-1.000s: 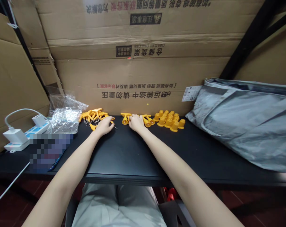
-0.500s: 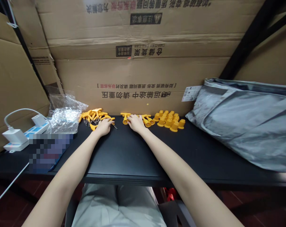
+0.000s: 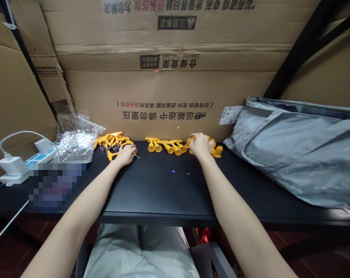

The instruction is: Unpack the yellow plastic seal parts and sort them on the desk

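My left hand [image 3: 126, 155] is closed around a yellow-handled corkscrew, whose metal spiral [image 3: 138, 156] pokes out to the right of the fingers. Just behind and left of that hand is a pile of yellow-handled corkscrews [image 3: 112, 139] with bare spirals. My right hand [image 3: 202, 145] reaches over the cluster of yellow flanged caps [image 3: 218, 151], its fingers bent down and closed on one of them; the fingertips are partly hidden. Between the hands lies a row of corkscrews with caps over their spirals [image 3: 169, 148], the cap mouths facing me.
A cardboard sheet [image 3: 163, 88] stands along the back of the black table [image 3: 151, 189]. Clear plastic packaging [image 3: 78, 144] and a white power strip [image 3: 15, 175] with chargers are on the left. A large grey fabric bag [image 3: 302, 150] takes up the right side.
My right hand has moved right, from the row of capped corkscrews to the loose caps, leaving the row uncovered. My left hand stays beside the corkscrew pile, still around its corkscrew.
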Demonstrator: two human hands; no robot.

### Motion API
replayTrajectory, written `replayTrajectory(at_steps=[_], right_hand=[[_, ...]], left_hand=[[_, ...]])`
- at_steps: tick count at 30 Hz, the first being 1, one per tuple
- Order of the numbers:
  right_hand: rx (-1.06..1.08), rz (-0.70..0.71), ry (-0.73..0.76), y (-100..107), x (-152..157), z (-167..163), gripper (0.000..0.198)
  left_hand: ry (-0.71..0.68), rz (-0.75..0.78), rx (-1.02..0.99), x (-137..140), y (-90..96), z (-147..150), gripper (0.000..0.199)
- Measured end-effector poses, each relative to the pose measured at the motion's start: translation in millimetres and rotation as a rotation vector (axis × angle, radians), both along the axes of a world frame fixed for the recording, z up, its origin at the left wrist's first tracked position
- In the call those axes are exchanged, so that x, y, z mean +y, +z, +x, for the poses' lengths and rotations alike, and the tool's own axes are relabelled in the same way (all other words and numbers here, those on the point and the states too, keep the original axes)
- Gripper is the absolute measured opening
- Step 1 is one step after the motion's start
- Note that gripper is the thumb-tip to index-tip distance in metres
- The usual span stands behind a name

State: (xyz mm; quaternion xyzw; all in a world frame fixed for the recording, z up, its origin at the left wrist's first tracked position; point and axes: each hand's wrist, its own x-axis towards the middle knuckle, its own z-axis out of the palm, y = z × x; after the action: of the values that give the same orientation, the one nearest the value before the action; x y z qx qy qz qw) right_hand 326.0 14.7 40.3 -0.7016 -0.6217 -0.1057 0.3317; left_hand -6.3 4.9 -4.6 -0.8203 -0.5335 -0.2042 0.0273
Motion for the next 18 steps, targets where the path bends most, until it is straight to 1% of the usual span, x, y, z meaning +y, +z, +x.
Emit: replayTrajectory(at_steps=[2, 4, 7, 9, 11, 14, 17, 18], right_hand=[[-0.040, -0.064, -0.072, -4.8, -2.9, 12.5, 0.037], [-0.088, -0.128, -0.097, -8.0, -4.9, 18.3, 0.037], [-0.144, -0.228, -0.119, -7.3, -8.1, 17.0, 0.036], [-0.168, -0.313, -0.144, -3.1, -11.4, 11.8, 0.035], [-0.195, -0.390, -0.178, 2.8, -15.4, 5.3, 0.035], [-0.239, -0.467, -0.234, 12.2, -21.7, -4.3, 0.036], [-0.254, -0.506, -0.247, 19.0, -27.6, -13.1, 0.033], [-0.260, -0.495, -0.218, 20.4, -29.5, -16.2, 0.032]], left_hand=[[-0.009, 0.000, -0.002, -2.2, 0.4, 2.1, 0.015], [-0.024, 0.007, -0.004, -4.8, 0.8, 4.3, 0.015], [-0.042, 0.008, -0.015, -9.0, 2.7, 7.3, 0.018], [-0.029, -0.010, -0.010, -11.8, 5.8, 8.3, 0.025], [0.004, -0.037, 0.018, -14.1, 10.6, 8.1, 0.034], [0.090, -0.071, 0.079, -16.1, 18.2, 5.2, 0.043], [0.194, -0.107, 0.133, -16.1, 22.1, 1.0, 0.049], [0.216, -0.126, 0.147, -15.8, 22.3, -0.2, 0.051]])
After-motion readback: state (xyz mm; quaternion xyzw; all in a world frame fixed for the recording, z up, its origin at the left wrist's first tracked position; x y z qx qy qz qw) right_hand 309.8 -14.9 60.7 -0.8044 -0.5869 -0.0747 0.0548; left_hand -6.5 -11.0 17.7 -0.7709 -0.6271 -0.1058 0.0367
